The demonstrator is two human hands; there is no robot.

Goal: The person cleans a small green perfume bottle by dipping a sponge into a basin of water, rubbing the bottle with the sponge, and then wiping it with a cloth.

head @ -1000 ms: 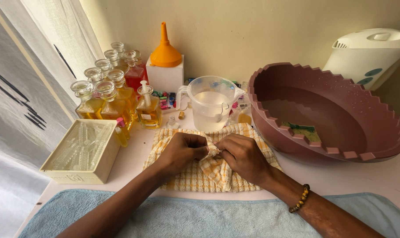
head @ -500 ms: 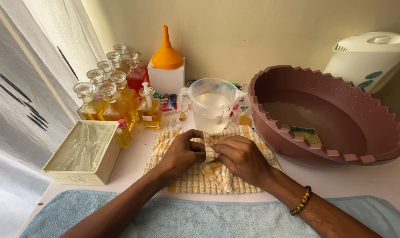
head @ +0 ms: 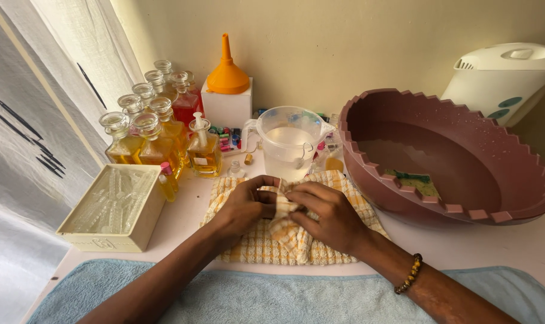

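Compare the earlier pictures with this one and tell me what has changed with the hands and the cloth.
Very little. The left hand and right hand keep pinching the bunched fold of the yellow checked cloth; the fingers have only shifted slightly. The jug, basin and bottles stayed put.

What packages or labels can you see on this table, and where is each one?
White box: at the back wall, cube-shaped, under the orange funnel.
Cream box: front left, open, rectangular, holding clear vials.
Pump bottle: beside the jug, amber liquid, small pale label.
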